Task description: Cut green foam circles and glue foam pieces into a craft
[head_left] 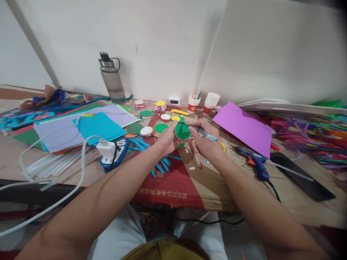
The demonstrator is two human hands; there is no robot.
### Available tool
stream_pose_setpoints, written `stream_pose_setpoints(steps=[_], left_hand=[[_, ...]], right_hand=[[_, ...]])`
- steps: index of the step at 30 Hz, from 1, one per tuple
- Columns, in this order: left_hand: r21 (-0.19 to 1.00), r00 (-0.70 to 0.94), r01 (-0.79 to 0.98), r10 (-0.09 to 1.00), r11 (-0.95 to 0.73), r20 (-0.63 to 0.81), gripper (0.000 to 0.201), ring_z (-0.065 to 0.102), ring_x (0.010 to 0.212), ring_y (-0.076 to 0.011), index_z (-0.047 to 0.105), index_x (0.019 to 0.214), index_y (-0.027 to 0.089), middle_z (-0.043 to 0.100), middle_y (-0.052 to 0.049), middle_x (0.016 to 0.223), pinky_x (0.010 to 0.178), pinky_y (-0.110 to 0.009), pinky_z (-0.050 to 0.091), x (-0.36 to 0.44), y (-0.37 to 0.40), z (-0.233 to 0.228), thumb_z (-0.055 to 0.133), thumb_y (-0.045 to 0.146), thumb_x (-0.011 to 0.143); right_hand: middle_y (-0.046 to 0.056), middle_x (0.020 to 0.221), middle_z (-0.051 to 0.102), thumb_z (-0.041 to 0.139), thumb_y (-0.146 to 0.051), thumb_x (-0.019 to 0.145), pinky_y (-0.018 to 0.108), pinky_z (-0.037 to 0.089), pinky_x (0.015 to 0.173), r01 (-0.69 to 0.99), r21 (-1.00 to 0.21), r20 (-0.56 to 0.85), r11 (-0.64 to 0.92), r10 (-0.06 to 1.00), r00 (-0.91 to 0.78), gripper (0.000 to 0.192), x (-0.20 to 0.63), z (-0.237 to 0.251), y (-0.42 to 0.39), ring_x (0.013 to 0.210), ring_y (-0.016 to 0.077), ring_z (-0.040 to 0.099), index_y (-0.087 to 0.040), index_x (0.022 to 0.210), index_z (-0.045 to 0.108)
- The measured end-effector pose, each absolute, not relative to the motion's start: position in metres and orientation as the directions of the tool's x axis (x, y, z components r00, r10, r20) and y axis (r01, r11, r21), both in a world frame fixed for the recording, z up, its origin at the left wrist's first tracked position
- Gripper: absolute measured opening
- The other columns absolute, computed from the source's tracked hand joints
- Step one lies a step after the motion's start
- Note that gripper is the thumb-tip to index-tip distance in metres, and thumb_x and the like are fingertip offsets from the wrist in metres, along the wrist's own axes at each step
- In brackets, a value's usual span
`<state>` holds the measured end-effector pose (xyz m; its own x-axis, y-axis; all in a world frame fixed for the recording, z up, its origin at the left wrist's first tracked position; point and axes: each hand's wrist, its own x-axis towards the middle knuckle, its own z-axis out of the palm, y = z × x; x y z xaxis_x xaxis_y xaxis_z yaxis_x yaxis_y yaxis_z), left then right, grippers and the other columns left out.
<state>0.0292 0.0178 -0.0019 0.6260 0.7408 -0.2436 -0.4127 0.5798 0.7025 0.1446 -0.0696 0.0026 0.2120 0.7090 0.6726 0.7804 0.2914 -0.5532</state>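
Left of the glue gun, we seem to be positioning the green disc, left hand fingers clamped on its rim, right hand fingers around a pen, and the next move likely calls for steadiness.

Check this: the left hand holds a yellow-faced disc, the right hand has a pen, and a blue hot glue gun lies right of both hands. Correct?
Not quite: the head view shows that the disc in the left hand has a green face, not yellow. The right hand does have a pen, and the blue hot glue gun lies right of both hands.
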Motion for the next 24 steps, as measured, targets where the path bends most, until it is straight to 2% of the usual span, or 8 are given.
stream_pose_setpoints(steps=[11, 24], left_hand=[[0.711, 0.644, -0.414, 0.735, 0.568, -0.213, 0.031, 0.069, 0.065, -0.0154, 0.066, 0.091, 0.012, 0.072, -0.006, 0.075, 0.073, -0.035, 0.061, 0.0295, 0.0164, -0.0026, 0.054, 0.041, 0.092], [0.716, 0.646, -0.413, 0.735, 0.562, -0.204, 0.029, 0.07, 0.073, -0.0168, 0.067, 0.092, 0.013, 0.072, -0.006, 0.077, 0.075, -0.035, 0.06, 0.0313, 0.0161, -0.0052, 0.056, 0.039, 0.091]], right_hand=[[0.002, 0.092, 0.072, 0.058, -0.028, 0.089, 0.033, 0.05, 0.078, 0.774, -0.513, 0.734, 0.371, 0.657, 0.171, 0.012, 0.1486, -0.0037, -0.0657, 0.083, 0.0175, 0.065, -0.023, 0.097, 0.066], [0.003, 0.092, 0.072, 0.059, -0.027, 0.087, 0.033, 0.051, 0.075, 0.783, -0.505, 0.73, 0.362, 0.663, 0.165, 0.011, 0.1495, -0.0032, -0.067, 0.081, 0.0177, 0.065, -0.023, 0.094, 0.067]])
